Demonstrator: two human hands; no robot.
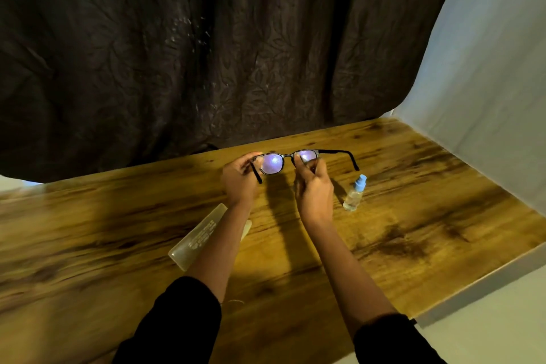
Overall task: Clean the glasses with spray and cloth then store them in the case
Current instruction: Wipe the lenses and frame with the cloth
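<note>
Black-framed glasses (273, 162) with purple-glinting lenses are held up above the wooden table (413, 216), temples unfolded. My left hand (240, 179) grips the frame at its left hinge. My right hand (313, 189) pinches the right lens between thumb and fingers; I cannot tell whether a cloth is in that pinch. A small clear spray bottle (354, 193) with a blue cap stands on the table just right of my right hand. A translucent glasses case (196, 238) lies on the table, partly hidden under my left forearm.
A dark patterned curtain (206, 53) hangs behind the table's far edge. A pale sheet (487, 83) rises along the right side. The table's right edge (487, 284) runs diagonally near my right sleeve.
</note>
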